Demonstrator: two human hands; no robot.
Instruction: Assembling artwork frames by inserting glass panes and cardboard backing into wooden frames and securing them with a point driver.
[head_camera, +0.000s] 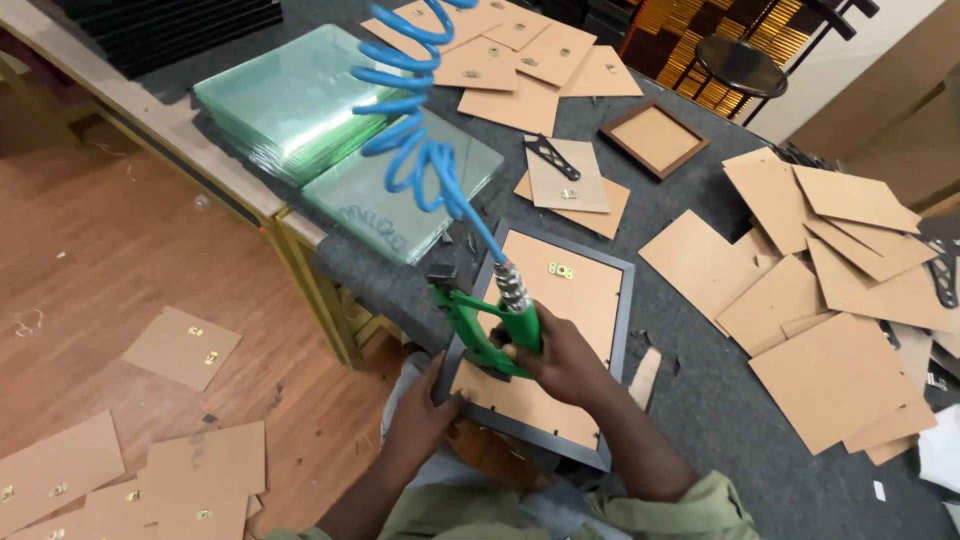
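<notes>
A grey picture frame (620, 300) lies face down at the table's near edge, its brown backing board (560, 300) showing a small brass hanger. My right hand (560, 355) is shut on a green pneumatic stapler (490, 320), whose nose presses on the frame's left side. A coiled blue air hose (415, 120) runs up from the tool. My left hand (425, 410) grips the near-left corner of the frame.
Stacked glass panes (300, 100) sit at the table's left. Several brown backing boards (830, 290) lie scattered right and far (520, 60), with a small brown frame (655, 137). More boards (180, 345) litter the wooden floor. A black stool (740, 65) stands behind.
</notes>
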